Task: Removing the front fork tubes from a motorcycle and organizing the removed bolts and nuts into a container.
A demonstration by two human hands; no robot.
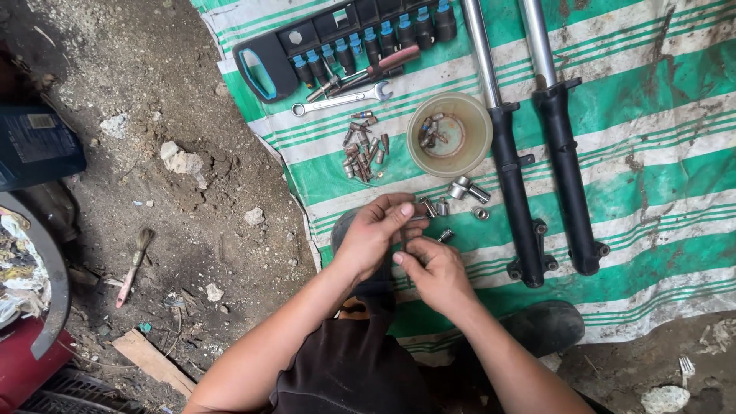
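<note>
Bolts (429, 136) lie in round beige bowl (468, 157), beyond both hands (402, 249).

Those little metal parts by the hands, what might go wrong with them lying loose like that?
The loose sleeves lie on a creased striped tarp and could roll toward the dirt at its edge. The small part pinched between left hand and right hand might slip and vanish among the bolts.

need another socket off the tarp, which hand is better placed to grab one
Right, probably. The right hand lies nearest the loose sockets on the tarp. The left hand pinches a small metal part.
</note>
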